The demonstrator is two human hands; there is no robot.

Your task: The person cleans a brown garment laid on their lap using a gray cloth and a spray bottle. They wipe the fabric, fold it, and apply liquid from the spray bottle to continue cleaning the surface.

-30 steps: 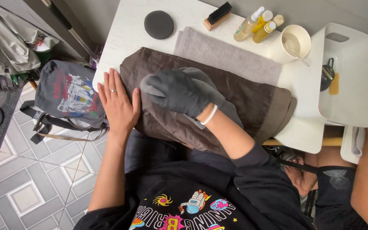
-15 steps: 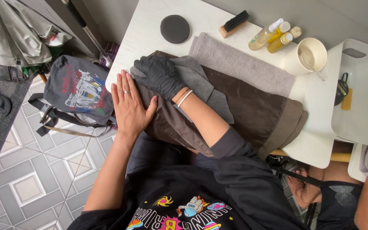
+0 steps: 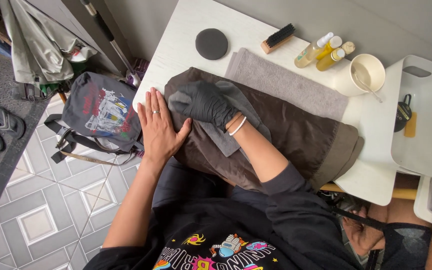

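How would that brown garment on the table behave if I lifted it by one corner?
The brown garment would probably sag and unfold: it lies in soft folds and its edge droops over the table. It looks thin, so likely light for its size. The left hand lies flat on it beside the gloved right hand with the grey cloth, suggesting it slides easily.

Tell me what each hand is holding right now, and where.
Nothing is gripped. Gloved right hand presses flat on the grey cloth; bare left hand lies flat on the brown garment's left edge.

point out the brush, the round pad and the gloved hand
brush [image 3: 277, 38], head view, on its dark bristles
round pad [image 3: 211, 43], head view, at its centre
right hand [image 3: 202, 102], head view, on the back of the black glove
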